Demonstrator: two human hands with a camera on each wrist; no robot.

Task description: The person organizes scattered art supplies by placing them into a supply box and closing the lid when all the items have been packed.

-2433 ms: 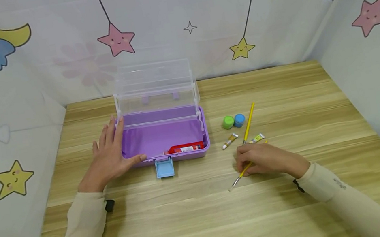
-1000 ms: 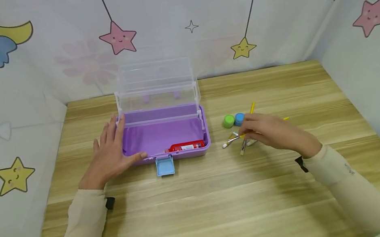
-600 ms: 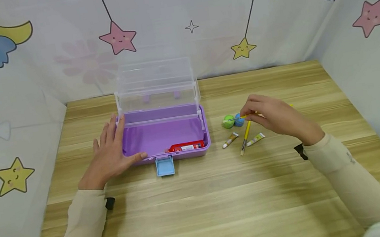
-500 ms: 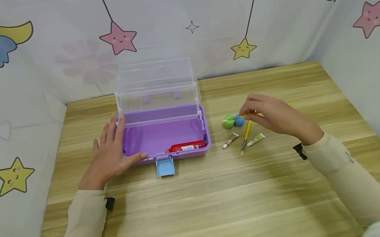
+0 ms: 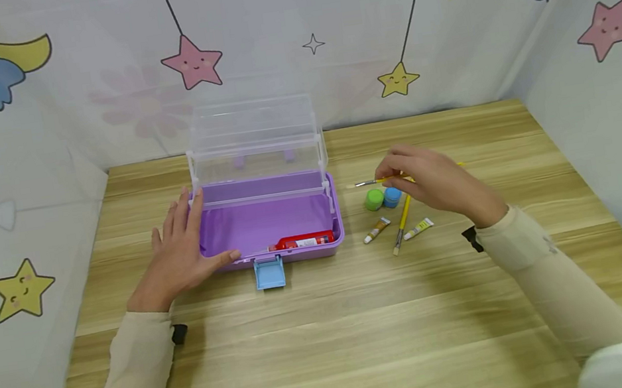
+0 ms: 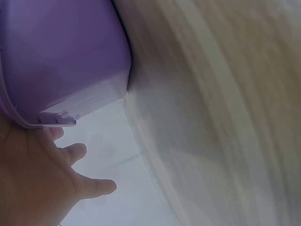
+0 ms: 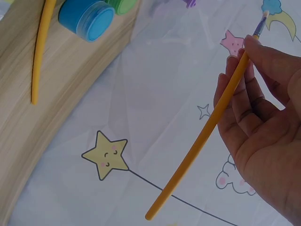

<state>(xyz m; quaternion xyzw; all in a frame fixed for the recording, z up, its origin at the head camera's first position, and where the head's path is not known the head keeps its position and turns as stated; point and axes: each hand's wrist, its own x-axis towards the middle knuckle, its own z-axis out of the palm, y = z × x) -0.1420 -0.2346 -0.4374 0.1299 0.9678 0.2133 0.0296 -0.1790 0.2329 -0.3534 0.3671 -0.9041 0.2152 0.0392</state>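
Observation:
My right hand [image 5: 429, 179] pinches a yellow paintbrush [image 7: 193, 143] between thumb and fingers, raised above the table. Its bristle end points left toward the box, above the paint pots in the head view. My left hand [image 5: 179, 260] rests on the left end of a purple box [image 5: 267, 224], fingers spread along the side and thumb lying over the front rim. The clear lid [image 5: 252, 122] stands raised at the back. Inside, a red bottle [image 5: 306, 240] lies along the front wall. In the left wrist view, the palm lies against the purple wall [image 6: 66, 52].
Right of the box sit a green paint pot [image 5: 373, 199] and a blue paint pot [image 5: 392, 196]. Before them lie a brown paint tube [image 5: 377, 230], a second yellow paintbrush [image 5: 403, 224] and a yellow-green tube [image 5: 419, 228]. A light-blue latch [image 5: 270, 273] hangs off the box front.
My right hand has lifted one paintbrush from the near side of the tubes, moving it back beyond the pots, then slightly left. My left hand has stayed on the box.

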